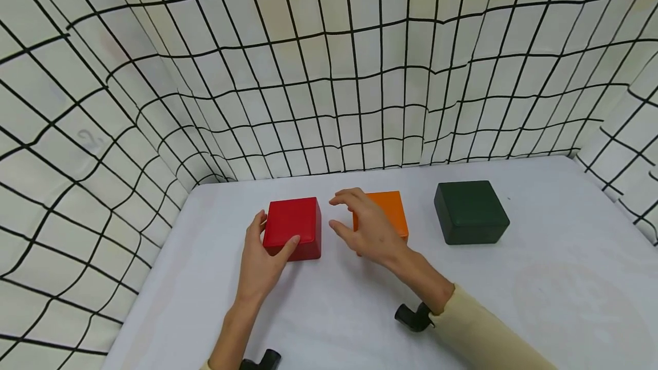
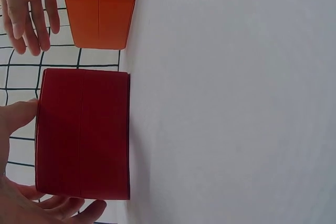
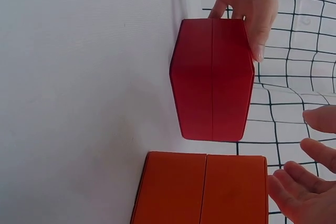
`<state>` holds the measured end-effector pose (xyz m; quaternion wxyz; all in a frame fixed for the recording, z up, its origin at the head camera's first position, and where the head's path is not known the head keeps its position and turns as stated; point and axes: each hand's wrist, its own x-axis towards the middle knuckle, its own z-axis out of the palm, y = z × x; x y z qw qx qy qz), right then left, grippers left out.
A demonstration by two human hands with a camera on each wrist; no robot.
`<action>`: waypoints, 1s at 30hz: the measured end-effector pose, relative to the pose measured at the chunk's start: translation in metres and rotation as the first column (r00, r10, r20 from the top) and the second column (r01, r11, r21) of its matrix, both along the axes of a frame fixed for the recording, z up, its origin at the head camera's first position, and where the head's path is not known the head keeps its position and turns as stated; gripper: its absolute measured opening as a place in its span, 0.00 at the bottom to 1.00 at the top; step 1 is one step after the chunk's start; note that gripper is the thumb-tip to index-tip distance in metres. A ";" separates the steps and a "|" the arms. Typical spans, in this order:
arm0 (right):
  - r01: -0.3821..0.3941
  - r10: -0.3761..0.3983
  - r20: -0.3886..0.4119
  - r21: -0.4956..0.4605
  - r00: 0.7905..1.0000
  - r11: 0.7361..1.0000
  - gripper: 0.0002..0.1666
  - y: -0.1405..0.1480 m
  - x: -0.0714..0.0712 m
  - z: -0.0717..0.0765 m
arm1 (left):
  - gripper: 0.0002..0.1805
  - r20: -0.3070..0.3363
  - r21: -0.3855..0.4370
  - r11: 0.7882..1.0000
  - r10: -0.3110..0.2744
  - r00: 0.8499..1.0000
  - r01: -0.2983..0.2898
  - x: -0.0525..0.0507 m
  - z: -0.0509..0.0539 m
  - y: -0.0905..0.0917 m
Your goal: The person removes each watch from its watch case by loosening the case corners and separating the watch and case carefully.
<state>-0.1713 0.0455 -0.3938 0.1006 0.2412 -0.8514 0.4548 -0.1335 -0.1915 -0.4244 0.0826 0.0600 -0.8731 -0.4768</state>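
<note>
My left hand [image 1: 262,270] is at the left side of a glossy red box [image 1: 293,222] on the white tabletop. Its thumb lies over the box's near top edge, and its loosely bent fingers lie along the left side; how firmly they touch is unclear. A thin seam runs round the red box [image 2: 84,135] in the left wrist view. My right hand [image 1: 372,230] is in front of and above an orange box [image 1: 390,210], partly hiding it. The right fingers are spread and loosely bent towards the red box, holding nothing.
A dark green box [image 1: 472,212] stands to the right of the orange one. White panels with a black grid net [image 1: 360,90] rise behind the table and at both sides. A black wrist-worn fitting [image 1: 413,317] sits by the right sleeve.
</note>
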 end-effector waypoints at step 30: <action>-0.071 0.066 0.141 0.031 0.988 0.997 0.31 -0.024 -0.010 0.001 | 0.59 0.053 0.123 0.983 -0.140 0.989 0.133 -0.010 -0.008 -0.020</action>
